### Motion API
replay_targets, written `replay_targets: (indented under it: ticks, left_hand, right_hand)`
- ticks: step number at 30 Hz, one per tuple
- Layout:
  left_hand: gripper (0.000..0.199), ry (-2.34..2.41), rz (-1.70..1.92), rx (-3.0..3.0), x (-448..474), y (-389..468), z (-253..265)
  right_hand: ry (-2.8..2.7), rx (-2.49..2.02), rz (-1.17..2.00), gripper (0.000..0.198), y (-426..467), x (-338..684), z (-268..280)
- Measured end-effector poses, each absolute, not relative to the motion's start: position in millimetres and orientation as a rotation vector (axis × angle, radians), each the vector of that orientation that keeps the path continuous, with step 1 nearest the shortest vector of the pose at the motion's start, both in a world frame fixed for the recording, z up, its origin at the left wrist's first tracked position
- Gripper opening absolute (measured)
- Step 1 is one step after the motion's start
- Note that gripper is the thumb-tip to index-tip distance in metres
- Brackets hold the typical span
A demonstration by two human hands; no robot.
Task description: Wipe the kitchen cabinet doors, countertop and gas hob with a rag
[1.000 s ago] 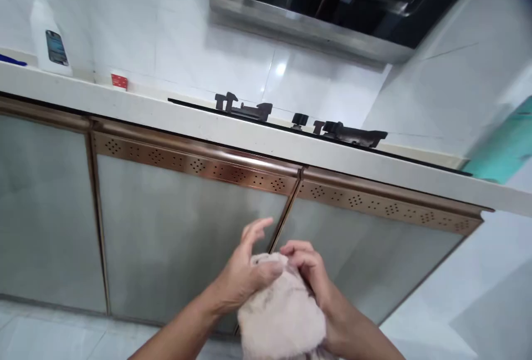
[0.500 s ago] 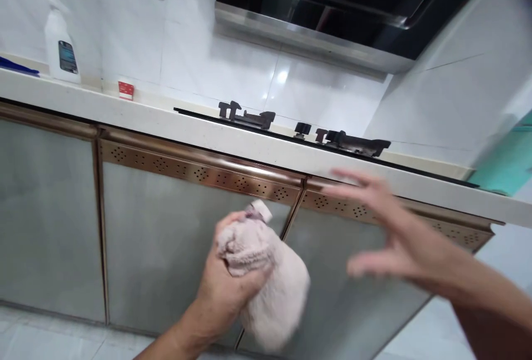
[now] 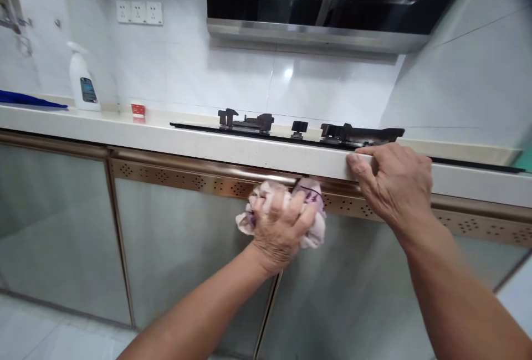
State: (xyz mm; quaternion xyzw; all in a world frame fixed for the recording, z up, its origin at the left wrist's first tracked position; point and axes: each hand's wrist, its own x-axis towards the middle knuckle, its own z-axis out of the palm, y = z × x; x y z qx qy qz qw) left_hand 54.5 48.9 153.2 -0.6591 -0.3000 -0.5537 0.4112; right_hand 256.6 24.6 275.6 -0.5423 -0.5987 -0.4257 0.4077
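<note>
A crumpled pale cloth (image 3: 315, 221) with purple marks is pressed against the perforated bronze trim (image 3: 211, 185) at the top of the cabinet doors. My left hand (image 3: 280, 232) is closed over the cloth, its fingers spread across the folds. To its right, my right hand (image 3: 394, 183) grips the front edge of the white countertop (image 3: 249, 148), thumb on the front face and fingers over the top. The gas stove (image 3: 291, 134) sits just behind that edge, with its burner supports close to my right fingers.
A black range hood (image 3: 324, 5) hangs above the stove. On the counter at left stand a white spray bottle (image 3: 84, 84), a small red-and-white packet (image 3: 138, 111) and a blue item (image 3: 29, 99). Grey cabinet doors (image 3: 178, 249) reach down to the tiled floor (image 3: 54, 335).
My left hand has raised the cloth from in front of the doors onto the trim. My right hand has gone from open in mid-air to gripping the countertop edge. The view has shifted slightly.
</note>
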Motion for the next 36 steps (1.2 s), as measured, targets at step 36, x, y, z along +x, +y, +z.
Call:
replay_targets:
  ticks: [36]
  left_hand:
    - [0.048,-0.792,-0.884,-1.907,-4,34,207]
  right_hand:
    - [-1.511,-1.252,-1.291,0.075,35,273,270]
